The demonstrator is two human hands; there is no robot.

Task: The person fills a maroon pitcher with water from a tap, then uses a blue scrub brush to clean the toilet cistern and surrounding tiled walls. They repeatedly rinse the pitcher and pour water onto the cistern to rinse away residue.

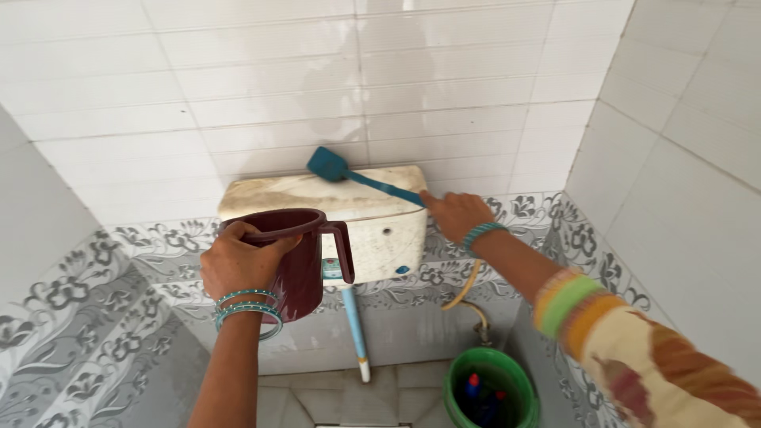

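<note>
My left hand [238, 261] grips the rim of a dark maroon plastic mug [305, 265], held upright in front of a stained white wall-mounted cistern [388, 234]. My right hand [453, 215] holds the handle of a teal brush [349, 173]. Its head rests on the top of the cistern lid, near the back wall. Both wrists carry teal bangles. A patterned sleeve covers my right forearm.
White wall tiles with a grey floral border surround the cistern. A light blue pipe [355, 325] runs down from the cistern. A yellowish hose [468, 289] hangs at its right. A green bucket [491, 388] holding bottles stands on the floor at the lower right.
</note>
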